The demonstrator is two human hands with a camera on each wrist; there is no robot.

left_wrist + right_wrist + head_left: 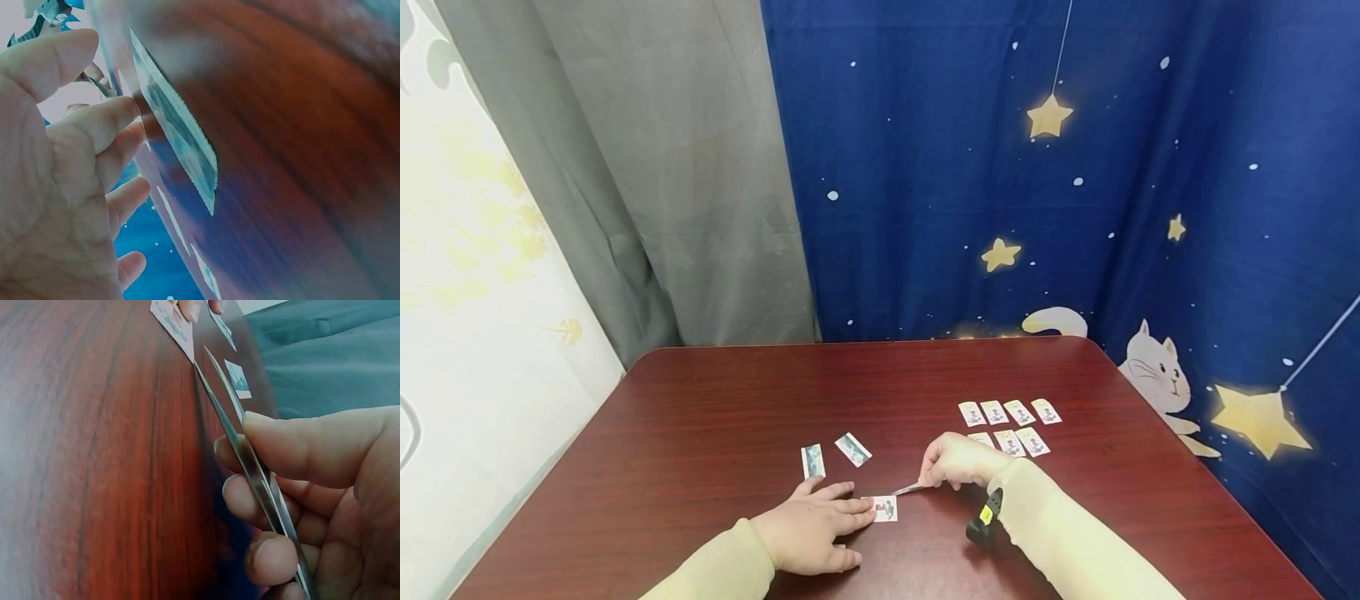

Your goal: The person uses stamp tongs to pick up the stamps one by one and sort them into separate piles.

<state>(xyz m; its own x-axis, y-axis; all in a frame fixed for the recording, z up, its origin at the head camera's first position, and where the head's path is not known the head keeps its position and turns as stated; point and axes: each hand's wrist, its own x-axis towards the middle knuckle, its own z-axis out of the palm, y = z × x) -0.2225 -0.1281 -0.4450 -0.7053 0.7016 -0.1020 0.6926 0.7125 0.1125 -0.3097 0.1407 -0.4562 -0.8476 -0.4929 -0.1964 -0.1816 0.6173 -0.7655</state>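
My left hand (816, 527) lies spread on the table, fingertips resting on the left edge of a small stamp (886, 508) with a red and grey picture. In the left wrist view a blue-green stamp (178, 131) with a serrated edge lies close beside the fingers; the hand mostly hides it in the head view. My right hand (962, 460) holds slim metal tweezers (250, 469) between thumb and fingers. Their tips stand slightly apart, one by the corner of the red and grey stamp. Nothing shows between the tips.
Two blue-green stamps, one upright (812, 461) and one tilted (853, 449), lie beyond my left hand. At the right, several pale stamps (994, 412) lie in two rows, the nearer partly behind my right hand. A red-brown table (715, 417) carries everything; curtains (925, 167) hang behind.
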